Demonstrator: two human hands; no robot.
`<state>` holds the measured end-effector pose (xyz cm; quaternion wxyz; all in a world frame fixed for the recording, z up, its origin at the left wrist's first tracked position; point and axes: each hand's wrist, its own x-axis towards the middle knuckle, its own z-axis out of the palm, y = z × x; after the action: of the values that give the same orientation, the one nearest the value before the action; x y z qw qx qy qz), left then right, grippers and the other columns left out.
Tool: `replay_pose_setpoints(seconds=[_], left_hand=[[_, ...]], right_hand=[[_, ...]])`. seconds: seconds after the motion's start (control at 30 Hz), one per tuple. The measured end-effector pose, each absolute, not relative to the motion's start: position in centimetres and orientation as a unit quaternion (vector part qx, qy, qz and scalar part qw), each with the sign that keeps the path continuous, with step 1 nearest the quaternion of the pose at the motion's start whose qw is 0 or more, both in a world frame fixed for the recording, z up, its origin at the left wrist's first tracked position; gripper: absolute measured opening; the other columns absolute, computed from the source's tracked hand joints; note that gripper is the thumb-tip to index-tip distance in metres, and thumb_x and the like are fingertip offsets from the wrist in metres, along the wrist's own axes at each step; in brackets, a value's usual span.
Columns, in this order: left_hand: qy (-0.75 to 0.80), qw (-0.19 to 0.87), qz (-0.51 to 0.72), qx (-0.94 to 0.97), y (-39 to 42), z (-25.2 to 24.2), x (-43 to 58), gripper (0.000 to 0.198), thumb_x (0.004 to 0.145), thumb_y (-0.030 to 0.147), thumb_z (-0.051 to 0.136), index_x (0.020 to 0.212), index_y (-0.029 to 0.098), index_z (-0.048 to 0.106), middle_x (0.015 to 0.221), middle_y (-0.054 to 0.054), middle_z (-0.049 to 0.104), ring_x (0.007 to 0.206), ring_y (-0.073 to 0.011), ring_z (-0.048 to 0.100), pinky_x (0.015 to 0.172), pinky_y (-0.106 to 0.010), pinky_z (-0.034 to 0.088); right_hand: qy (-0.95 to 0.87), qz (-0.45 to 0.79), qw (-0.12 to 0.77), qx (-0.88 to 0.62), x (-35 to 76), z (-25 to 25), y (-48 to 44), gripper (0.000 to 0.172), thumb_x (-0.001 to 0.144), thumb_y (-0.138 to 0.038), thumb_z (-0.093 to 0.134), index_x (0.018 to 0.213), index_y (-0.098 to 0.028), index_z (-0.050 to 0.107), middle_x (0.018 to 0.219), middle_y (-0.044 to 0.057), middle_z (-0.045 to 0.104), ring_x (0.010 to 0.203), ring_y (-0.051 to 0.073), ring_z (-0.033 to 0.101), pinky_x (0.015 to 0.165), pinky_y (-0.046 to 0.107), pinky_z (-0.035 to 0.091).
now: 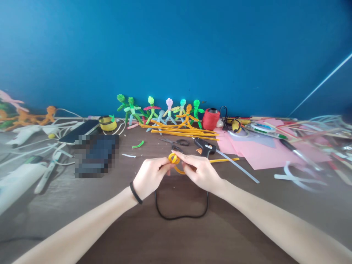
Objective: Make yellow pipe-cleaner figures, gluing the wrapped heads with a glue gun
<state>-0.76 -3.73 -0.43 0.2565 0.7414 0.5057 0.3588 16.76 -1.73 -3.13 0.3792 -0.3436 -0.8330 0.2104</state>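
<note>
Between my two hands is a yellow-orange pipe cleaner (174,158), wound into a small round coil with a loose length curving below it. My left hand (152,174), a black band at its wrist, pinches the coil from the left. From the right, my right hand (203,170) closes its fingers on the same pipe cleaner. Just beyond my hands lie black scissors (176,143) and a black glue gun (203,146) with a clear glue stick. A straight yellow-orange pipe cleaner (224,160) sticks out past my right hand.
A bundle of yellow-orange pipe cleaners (181,132) lies ahead, before a row of small pipe-cleaner figures (151,110). A red spool (211,119) stands beside them. Pink paper sheets (264,154) spread rightward. A blurred dark device (96,156) and white cables (27,146) occupy the left.
</note>
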Motion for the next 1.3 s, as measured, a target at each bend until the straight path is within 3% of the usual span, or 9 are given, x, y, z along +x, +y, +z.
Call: replay_pose_setpoints(seconds=[0.33, 0.67, 0.77, 0.9, 1.0, 1.3], left_hand=[[0.513, 0.218, 0.329, 0.763, -3.6, -0.6, -0.8, 0.028, 0.077, 0.024, 0.053, 0.05, 0.018, 0.055, 0.045, 0.004, 0.05, 0.044, -0.0095, 0.043, 0.052, -0.021, 0.031], [0.497, 0.157, 0.311, 0.795, -3.9, -1.0, -0.7, 0.025, 0.079, 0.021, 0.05, 0.054, 0.018, 0.055, 0.054, 0.002, 0.06, 0.05, -0.0105, 0.053, 0.054, -0.02, 0.035], [0.499, 0.121, 0.301, 0.804, -4.2, -1.1, -0.6, 0.025, 0.079, 0.018, 0.048, 0.055, 0.018, 0.055, 0.054, 0.002, 0.06, 0.05, -0.011, 0.054, 0.053, -0.02, 0.036], [0.497, 0.065, 0.279, 0.819, -4.3, -1.5, -0.6, 0.024, 0.081, 0.019, 0.047, 0.06, 0.017, 0.057, 0.058, 0.001, 0.062, 0.052, -0.0113, 0.056, 0.053, -0.021, 0.037], [0.494, 0.038, 0.273, 0.825, -4.3, -1.7, -0.6, 0.022, 0.081, 0.02, 0.048, 0.061, 0.017, 0.057, 0.058, 0.001, 0.062, 0.052, -0.0109, 0.055, 0.052, -0.02, 0.037], [0.515, 0.066, 0.266, 0.812, -4.2, -1.7, -0.6, 0.025, 0.08, 0.02, 0.047, 0.056, 0.017, 0.054, 0.057, 0.0, 0.061, 0.053, -0.0113, 0.054, 0.054, -0.021, 0.036]], right_hand=[[-0.827, 0.233, 0.385, -0.336, 16.7, -3.1, -1.8, 0.046, 0.078, -0.009, 0.038, 0.12, -0.021, 0.053, 0.089, 0.003, 0.065, 0.06, 0.012, 0.055, 0.063, 0.028, 0.049], [-0.791, 0.273, 0.402, -0.372, 16.4, -2.8, -2.4, 0.039, 0.083, -0.035, 0.047, 0.114, -0.016, 0.059, 0.072, 0.003, 0.064, 0.054, 0.012, 0.053, 0.054, 0.025, 0.047], [-0.779, 0.266, 0.414, -0.389, 16.1, -3.0, -2.6, 0.038, 0.082, -0.038, 0.05, 0.112, -0.017, 0.061, 0.076, 0.004, 0.067, 0.054, 0.012, 0.054, 0.055, 0.025, 0.048], [-0.76, 0.252, 0.44, -0.406, 15.7, -3.2, -2.9, 0.032, 0.081, -0.035, 0.052, 0.104, -0.017, 0.065, 0.086, 0.005, 0.069, 0.055, 0.012, 0.056, 0.055, 0.024, 0.048], [-0.757, 0.254, 0.444, -0.406, 15.6, -3.2, -3.0, 0.029, 0.081, -0.029, 0.051, 0.104, -0.017, 0.065, 0.08, 0.004, 0.07, 0.055, 0.012, 0.056, 0.056, 0.024, 0.048], [-0.765, 0.258, 0.437, -0.397, 15.6, -3.3, -2.9, 0.031, 0.079, -0.022, 0.05, 0.106, -0.015, 0.064, 0.077, 0.004, 0.069, 0.057, 0.013, 0.058, 0.059, 0.025, 0.049]])
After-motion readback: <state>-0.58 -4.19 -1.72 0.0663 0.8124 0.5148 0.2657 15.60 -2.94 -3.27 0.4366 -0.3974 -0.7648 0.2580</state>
